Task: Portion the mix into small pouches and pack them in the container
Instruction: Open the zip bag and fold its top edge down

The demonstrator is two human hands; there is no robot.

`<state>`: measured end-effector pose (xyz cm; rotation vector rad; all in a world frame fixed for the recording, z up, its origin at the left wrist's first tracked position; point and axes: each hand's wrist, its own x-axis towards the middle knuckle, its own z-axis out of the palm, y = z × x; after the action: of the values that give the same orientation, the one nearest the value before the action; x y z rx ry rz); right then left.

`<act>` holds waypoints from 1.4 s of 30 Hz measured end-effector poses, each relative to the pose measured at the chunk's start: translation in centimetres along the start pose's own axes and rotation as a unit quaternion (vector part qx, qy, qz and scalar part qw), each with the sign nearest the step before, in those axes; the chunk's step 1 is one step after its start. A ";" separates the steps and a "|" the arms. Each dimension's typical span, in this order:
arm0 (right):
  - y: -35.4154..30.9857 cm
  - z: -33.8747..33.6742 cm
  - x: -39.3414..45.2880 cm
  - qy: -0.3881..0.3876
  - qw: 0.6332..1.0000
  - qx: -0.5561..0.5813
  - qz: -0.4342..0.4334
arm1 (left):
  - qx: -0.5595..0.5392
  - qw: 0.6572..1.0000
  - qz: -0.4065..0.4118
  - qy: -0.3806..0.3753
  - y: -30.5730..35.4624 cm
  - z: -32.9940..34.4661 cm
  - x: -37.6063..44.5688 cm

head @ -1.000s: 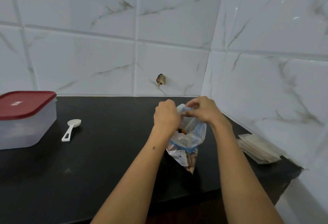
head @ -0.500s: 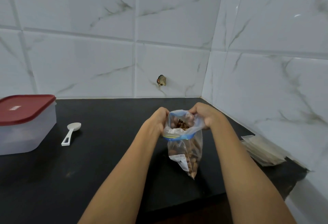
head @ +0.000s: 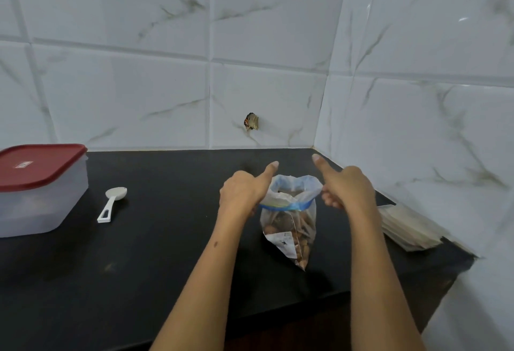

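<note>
Two hands, left hand point(head: 243, 193) and right hand point(head: 346, 189), flanking open bag point(head: 289, 220).

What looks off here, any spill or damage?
No spill. One oddity: a ragged hole in the back wall tile, with something brown and orange poking out. The bag is open, held at its rim by both hands; the container is lidded.

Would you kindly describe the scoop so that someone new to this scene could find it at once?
Start at the black countertop and find the red-lidded container at its left edge. Just right of it, apart from it, lies the small white scoop, bowl toward the wall. It is the only utensil there, flat and all white with a slotted handle.
</note>
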<state>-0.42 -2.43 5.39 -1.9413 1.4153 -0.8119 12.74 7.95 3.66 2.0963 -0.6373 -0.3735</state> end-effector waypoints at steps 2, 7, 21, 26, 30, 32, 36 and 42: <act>0.0 -0.4 -2.0 -0.057 0.997 0.053 0.026 | -0.027 0.998 -0.026 -0.046 -0.5 -0.6 -1.6; 1.2 0.5 -4.0 -0.144 0.949 0.266 0.090 | -0.259 0.958 -0.069 -0.102 -2.2 0.5 -3.3; 4.3 1.2 -4.6 -0.258 0.756 0.568 0.200 | -0.611 0.728 -0.189 -0.246 -3.0 1.8 -4.9; 4.0 0.4 -4.1 -0.112 0.955 0.237 0.139 | -0.199 0.968 -0.092 -0.121 -3.2 1.1 -4.0; 3.1 -0.7 -2.7 0.068 0.992 0.109 0.008 | -0.023 0.997 0.041 0.057 -1.9 -0.4 -3.5; 1.9 -0.7 -1.6 0.065 0.992 0.093 -0.049 | -0.011 0.991 0.101 0.088 -0.3 0.0 -2.7; 0.1 1.0 1.5 -0.086 0.991 0.043 -0.091 | 0.059 0.987 0.144 0.025 1.2 1.7 -0.4; -0.9 1.9 4.0 -0.159 0.983 0.058 -0.068 | -0.036 0.991 0.115 -0.053 1.3 1.4 2.9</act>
<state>2.59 -5.87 5.37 -1.9881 1.0345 -0.5971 14.08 4.70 3.86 1.9194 -0.9051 -0.3729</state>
